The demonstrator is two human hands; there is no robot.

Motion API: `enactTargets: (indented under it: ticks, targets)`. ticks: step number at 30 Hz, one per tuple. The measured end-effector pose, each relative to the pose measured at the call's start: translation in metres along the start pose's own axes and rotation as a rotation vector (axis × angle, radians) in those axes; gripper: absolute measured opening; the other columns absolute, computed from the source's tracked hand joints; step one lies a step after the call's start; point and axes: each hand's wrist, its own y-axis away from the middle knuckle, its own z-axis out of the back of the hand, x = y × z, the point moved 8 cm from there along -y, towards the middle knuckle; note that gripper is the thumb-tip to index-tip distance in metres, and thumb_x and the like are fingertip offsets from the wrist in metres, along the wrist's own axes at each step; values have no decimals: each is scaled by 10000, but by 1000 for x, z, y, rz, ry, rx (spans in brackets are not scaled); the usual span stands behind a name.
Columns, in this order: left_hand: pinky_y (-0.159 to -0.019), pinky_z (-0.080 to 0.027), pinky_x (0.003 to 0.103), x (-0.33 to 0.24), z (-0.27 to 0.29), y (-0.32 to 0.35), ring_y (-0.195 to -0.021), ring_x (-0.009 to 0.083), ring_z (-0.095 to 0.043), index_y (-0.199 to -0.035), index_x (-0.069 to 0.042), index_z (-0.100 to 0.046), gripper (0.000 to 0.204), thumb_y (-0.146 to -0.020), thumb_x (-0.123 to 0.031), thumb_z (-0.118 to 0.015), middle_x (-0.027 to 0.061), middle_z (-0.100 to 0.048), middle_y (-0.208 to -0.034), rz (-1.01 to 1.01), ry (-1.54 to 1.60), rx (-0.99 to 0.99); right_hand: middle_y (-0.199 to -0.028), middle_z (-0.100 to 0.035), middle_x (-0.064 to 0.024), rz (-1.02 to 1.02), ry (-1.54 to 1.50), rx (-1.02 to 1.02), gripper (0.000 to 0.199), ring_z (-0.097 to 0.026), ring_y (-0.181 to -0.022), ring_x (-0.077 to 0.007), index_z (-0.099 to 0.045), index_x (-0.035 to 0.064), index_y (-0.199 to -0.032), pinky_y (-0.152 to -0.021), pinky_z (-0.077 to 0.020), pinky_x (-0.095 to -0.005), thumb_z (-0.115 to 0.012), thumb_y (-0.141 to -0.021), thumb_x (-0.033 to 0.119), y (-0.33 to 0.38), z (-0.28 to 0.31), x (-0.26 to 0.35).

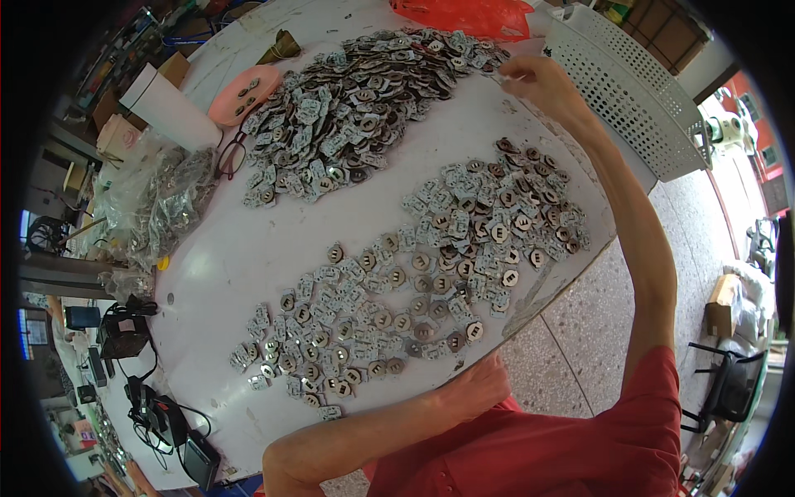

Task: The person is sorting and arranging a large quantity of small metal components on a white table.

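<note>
the big heap of small flat parts (364, 99) lies at the far side of the white tabletop (240, 265), and the right hand (534, 79) reaches to its right end, fingers pinched together at the edge of the pile; whether a piece sits between them cannot be told; the parts look like thin plates, silvery or brown, each with a round centre, so they are likely light, stiff and a bit slippery, best nipped by the rim one at a time or swept flat with the palm; nearer, a spread layer of the same parts (414, 282) runs in a band from the left front to the right edge, one deep, many just touching; the left hand (480, 383) rests at the near rim of the tabletop just beside this band, fingers curled under and hidden, so their hold cannot be told; bare white surface lies between heap and band, and left of the band, giving room to slide pieces; the right rim is close to the outer parts, which could slip off; a white perforated basket (629, 91) stands beyond the right hand, a pink dish (244, 91) and spectacles (230, 157) left of the heap, clear bags of parts (157, 207) further left.
</note>
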Motion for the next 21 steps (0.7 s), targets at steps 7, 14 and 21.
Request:
enactTargets:
  ticks: [7, 14, 21]
  targets:
    - [-801, -407, 339, 3, 0, 1, -685, 176, -553, -714, -50, -663, 156, -696, -189, -594, 43, -604, -656, 40, 43, 29, -933, -655, -127, -114, 228, -54, 393, -630, -877, -272, -675, 81, -1022, -778, -483, -373, -703, -712, 320, -50, -40, -44]
    - [-797, -421, 340, 2, 1, 3, -695, 182, -549, -724, -34, -662, 152, -690, -167, -597, 45, -600, -648, 50, 58, -29, -877, -672, -117, -112, 153, -63, 303, -639, -848, -259, -683, 59, -917, -776, -486, -359, -714, -681, 245, -39, -28, -43]
    - [-753, -427, 323, 4, -1, 2, -704, 182, -538, -718, -37, -659, 137, -683, -161, -611, 48, -591, -653, 67, 79, 0, -906, -682, -119, -58, 76, 8, 269, -647, -831, -226, -683, 26, -929, -767, -498, -323, -699, -686, 141, -27, -20, -36]
